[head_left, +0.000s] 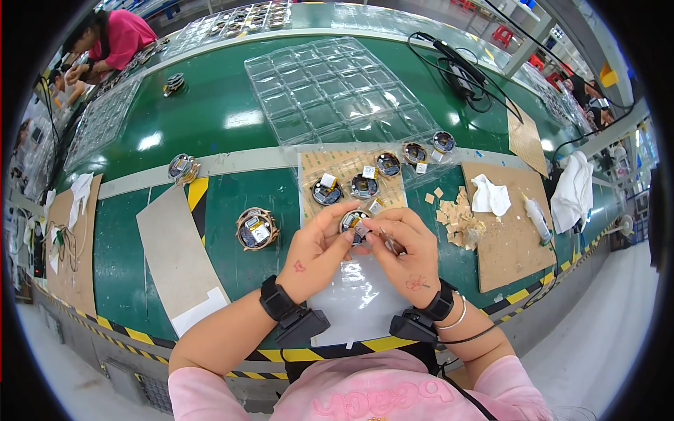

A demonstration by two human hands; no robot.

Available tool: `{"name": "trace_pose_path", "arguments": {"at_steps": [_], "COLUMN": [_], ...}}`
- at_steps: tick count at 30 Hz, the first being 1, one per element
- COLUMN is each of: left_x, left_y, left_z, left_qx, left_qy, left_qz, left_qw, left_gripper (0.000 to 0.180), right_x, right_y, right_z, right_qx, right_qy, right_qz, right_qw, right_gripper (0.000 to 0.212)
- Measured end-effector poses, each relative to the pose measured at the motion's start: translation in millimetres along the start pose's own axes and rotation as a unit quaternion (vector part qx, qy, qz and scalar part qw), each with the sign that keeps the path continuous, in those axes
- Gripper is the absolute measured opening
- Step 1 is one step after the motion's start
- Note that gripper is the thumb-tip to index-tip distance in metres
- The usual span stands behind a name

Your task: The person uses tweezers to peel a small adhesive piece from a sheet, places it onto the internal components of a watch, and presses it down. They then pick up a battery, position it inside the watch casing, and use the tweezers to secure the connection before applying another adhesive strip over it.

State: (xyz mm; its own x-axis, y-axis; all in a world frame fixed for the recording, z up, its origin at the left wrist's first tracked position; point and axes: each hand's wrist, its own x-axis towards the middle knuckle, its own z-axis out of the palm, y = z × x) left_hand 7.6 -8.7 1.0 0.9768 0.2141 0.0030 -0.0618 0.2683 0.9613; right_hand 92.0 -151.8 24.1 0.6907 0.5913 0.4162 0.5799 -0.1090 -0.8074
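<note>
- The left hand [316, 249] grasps a round electronic module [347, 222] by its rim, thumb in front and fingers curled behind, holding it up over the pale sheet [354, 302] in front of the torso.
- The right hand [413, 256] has its thumb and forefinger closed together at the module's right side, on or against a small flat piece [361, 228]; whether that piece is fixed to the module cannot be told. A slim metallic object [394, 245] shows under the right-hand fingers, its kind unclear.
- The step in hand looks like close two-handed work on this one module, the left steadying, the right doing the fine handling.
- The next move seems to call for a firm rim hold on the left and a light, well-aimed touch on the right, clear of the exposed parts.
- Just beyond the hands, more round modules [364, 186] lie on and near a tan patterned sheet [307, 172]; a ringed module [257, 229] sits apart on the green surface [453, 274], to the left.
- Small tan squares [456, 217] lie heaped to the right, beside and partly on a brown board [509, 256].
</note>
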Motion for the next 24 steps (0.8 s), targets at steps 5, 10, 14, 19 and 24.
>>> {"name": "trace_pose_path", "arguments": {"at_steps": [5,10,14,19,24], "left_x": [-0.2,-1.2,-2.4,-1.7,-1.4], "left_y": [1.7,4.5,4.9,-1.2,-1.0], "left_z": [1.1,0.0,-2.0,-3.5,-1.9], "left_qx": [-0.028,-0.030,-0.032,-0.020,-0.002], "left_qy": [-0.002,-0.004,-0.005,-0.016,-0.023], "left_qz": [-0.005,-0.010,-0.023,-0.016,-0.016], "left_qw": [1.000,0.999,0.999,1.000,1.000], "left_gripper": [0.043,0.041,0.038,0.034,0.034], "right_x": [-1.3,-2.8,-2.5,0.3,1.3], "right_y": [9.3,13.6,14.4,13.9,10.8], "right_z": [-1.5,1.0,1.1,-1.4,-4.2], "right_qx": [-0.004,-0.010,-0.030,-0.070,-0.039], "right_qy": [-0.005,-0.003,-0.003,-0.004,-0.013], "right_qz": [0.012,-0.009,-0.051,-0.081,-0.028], "right_qw": [1.000,1.000,0.998,0.994,0.999], "right_gripper": [0.026,0.026,0.024,0.022,0.015]}}
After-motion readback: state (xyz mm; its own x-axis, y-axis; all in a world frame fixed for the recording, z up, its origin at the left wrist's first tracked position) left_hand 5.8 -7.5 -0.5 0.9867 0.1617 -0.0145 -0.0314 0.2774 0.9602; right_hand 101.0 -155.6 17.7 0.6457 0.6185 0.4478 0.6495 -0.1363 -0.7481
